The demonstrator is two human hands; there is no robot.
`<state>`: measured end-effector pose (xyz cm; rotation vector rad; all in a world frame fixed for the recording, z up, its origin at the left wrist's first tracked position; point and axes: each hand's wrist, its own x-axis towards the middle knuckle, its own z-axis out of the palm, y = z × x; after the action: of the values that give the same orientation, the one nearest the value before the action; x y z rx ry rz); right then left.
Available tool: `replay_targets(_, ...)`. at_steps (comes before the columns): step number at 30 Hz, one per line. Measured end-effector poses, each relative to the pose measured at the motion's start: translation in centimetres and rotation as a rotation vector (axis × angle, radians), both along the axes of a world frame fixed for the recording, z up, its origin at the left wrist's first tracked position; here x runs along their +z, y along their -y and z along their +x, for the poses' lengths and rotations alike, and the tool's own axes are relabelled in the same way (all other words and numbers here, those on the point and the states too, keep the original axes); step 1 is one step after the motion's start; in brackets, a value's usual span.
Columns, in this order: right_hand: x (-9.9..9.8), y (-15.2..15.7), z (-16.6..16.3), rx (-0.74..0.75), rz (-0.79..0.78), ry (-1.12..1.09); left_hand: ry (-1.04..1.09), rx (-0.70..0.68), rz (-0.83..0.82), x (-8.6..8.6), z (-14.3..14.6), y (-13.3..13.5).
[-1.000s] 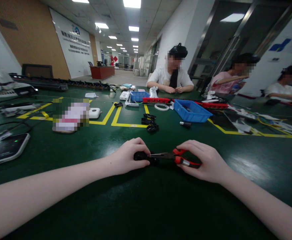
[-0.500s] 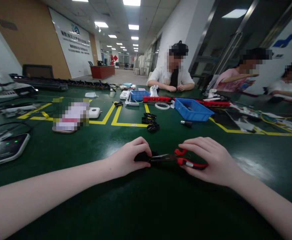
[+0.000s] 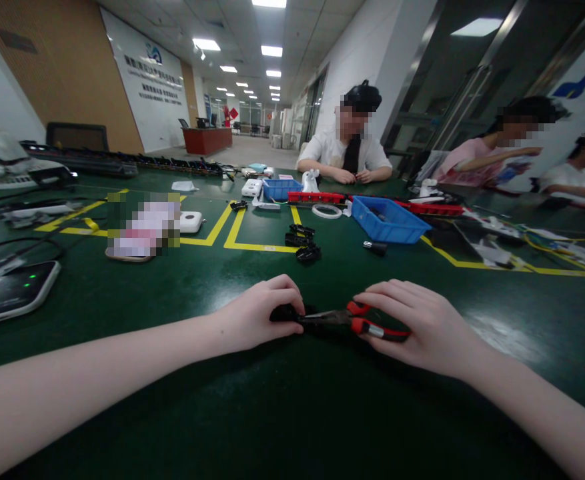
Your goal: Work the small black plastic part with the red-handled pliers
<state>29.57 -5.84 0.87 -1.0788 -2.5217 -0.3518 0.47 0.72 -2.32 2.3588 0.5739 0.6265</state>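
My left hand (image 3: 267, 307) is closed around a small black part (image 3: 283, 313), gripping it between thumb and fingers just above the green table. In my right hand (image 3: 417, 327) are long-nose pliers (image 3: 379, 329) with red and black handles. Their metal jaws point left and meet the black part at my left fingertips; whether they clamp it cannot be made out. Beyond my hands lie several small black parts (image 3: 302, 243) in a loose group, with a black cylindrical piece (image 3: 375, 248) to their right.
A blue bin (image 3: 389, 227) stands behind the cylinder, beside a white tape ring (image 3: 326, 211). To the left lie a phone (image 3: 139, 230), a white box-shaped device (image 3: 191, 222) and another lit phone (image 3: 15, 293). Across the table (image 3: 212, 407) a person (image 3: 345, 153) works; two more sit at right.
The pliers' handles have shifted slightly left and closer together with my right hand. My left hand keeps its grip on the black part. The whole view has tilted a little.
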Motion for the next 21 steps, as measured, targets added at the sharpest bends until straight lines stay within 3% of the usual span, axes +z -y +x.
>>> replay_targets(10, -0.3, -0.3, 0.7, -0.019, -0.09, -0.149, 0.008, 0.049, -0.057, 0.1, 0.1, 0.1)
replay_targets(21, -1.7, -0.5, -0.2, -0.04, -0.177, -0.301, 0.183, 0.022, -0.076, 0.5, 0.2, -0.2)
